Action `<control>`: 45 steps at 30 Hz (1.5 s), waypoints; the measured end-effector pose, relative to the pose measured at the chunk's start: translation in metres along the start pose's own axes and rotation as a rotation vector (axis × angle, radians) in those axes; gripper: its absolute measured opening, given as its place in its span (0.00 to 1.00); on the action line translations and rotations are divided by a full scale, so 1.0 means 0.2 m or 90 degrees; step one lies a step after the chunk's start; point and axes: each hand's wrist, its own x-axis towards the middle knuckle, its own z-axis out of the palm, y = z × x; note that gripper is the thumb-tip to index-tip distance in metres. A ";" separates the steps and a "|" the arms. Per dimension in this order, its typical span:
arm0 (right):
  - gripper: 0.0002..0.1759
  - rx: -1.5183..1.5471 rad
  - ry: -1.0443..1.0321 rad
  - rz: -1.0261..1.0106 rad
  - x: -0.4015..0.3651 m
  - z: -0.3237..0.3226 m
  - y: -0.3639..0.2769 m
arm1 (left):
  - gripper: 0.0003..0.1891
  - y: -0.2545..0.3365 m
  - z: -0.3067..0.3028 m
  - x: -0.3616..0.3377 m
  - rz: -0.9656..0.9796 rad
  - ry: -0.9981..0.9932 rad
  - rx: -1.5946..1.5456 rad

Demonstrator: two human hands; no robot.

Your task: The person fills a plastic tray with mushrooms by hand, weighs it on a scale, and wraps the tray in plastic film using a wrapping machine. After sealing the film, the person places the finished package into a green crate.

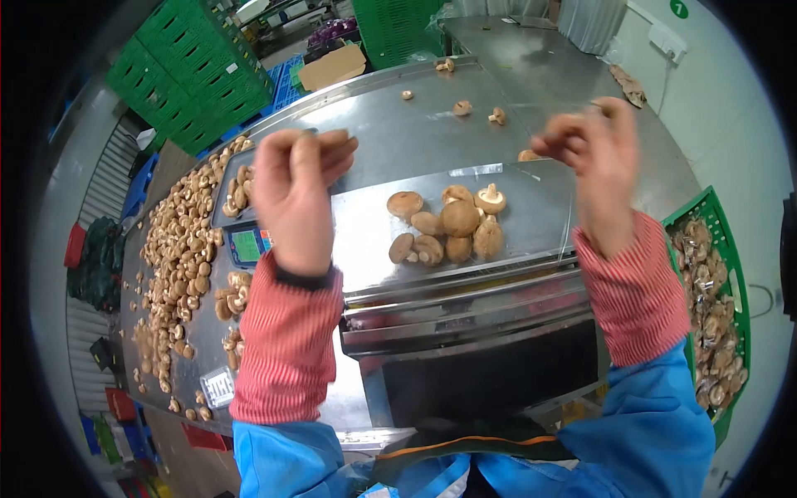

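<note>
My left hand (295,195) is raised left of a small group of brown mushrooms (459,218), its fingers pressed together in a pinch. On the other side, my right hand (599,162) is up in the air with fingers curled and blurred. Whatever either hand may hold is too thin or smeared to make out. The mushrooms lie on a shiny metal surface (365,241) between and below the hands, mostly caps up, one with its stem up. Neither hand touches them.
A large mushroom pile (178,241) spreads at left, beside a scale (246,246) and a dark tray (222,217). A green crate (714,207) of bagged mushrooms stands at right. Several loose mushrooms (462,108) lie farther back. Green crates (187,70) are stacked behind.
</note>
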 end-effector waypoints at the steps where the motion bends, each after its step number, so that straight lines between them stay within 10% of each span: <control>1: 0.06 0.001 0.007 0.009 0.07 0.00 0.14 | 0.04 -0.15 0.01 0.06 0.021 -0.010 0.047; 4: 0.07 -0.065 0.032 0.048 0.17 0.00 0.52 | 0.06 -0.50 -0.02 0.08 0.117 -0.040 0.463; 15: 0.17 -0.687 -0.307 0.127 0.02 0.01 0.66 | 0.13 -0.68 -0.22 -0.12 -0.028 -0.334 0.575; 22: 0.28 -0.605 -0.474 0.284 0.10 -0.04 0.76 | 0.11 -0.70 -0.22 -0.16 -0.164 -0.295 0.442; 26: 0.29 -0.426 -0.495 0.435 0.10 -0.06 0.64 | 0.13 -0.62 -0.16 -0.24 -0.536 -0.129 0.099; 31: 0.29 -0.175 -0.548 0.402 0.00 -0.25 0.62 | 0.15 -0.61 -0.16 -0.35 -0.454 -0.156 0.159; 35: 0.30 -0.088 -0.294 0.587 -0.13 -0.18 0.55 | 0.18 -0.73 -0.18 -0.41 -0.278 -0.175 0.314; 45: 0.16 -0.103 -0.335 0.442 -0.72 -0.28 0.13 | 0.17 0.06 -0.19 -0.92 -0.544 -0.082 0.110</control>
